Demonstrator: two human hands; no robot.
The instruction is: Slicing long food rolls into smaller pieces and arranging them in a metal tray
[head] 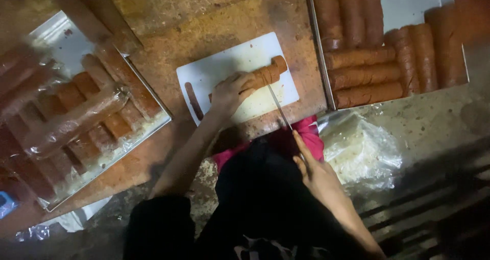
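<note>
A white cutting board (pixel 219 68) lies on a worn brown table. On it rests a brown cylindrical roll (pixel 268 73), lying slantwise. My left hand (pixel 229 92) presses down on the roll's near end. My right hand (pixel 312 168) grips the handle of a long thin knife (pixel 279 106), whose blade reaches up to the roll's middle. A thin dark strip (pixel 193 101) lies on the board's left part.
A metal tray (pixel 408 5) at the right holds several brown rolls (pixel 365 76). Another tray (pixel 56 35) at the left holds plastic-wrapped brown pieces (pixel 76 117). A crumpled clear plastic bag (pixel 360 150) lies beside my right hand. Pink cloth (pixel 311 132) shows at the table's edge.
</note>
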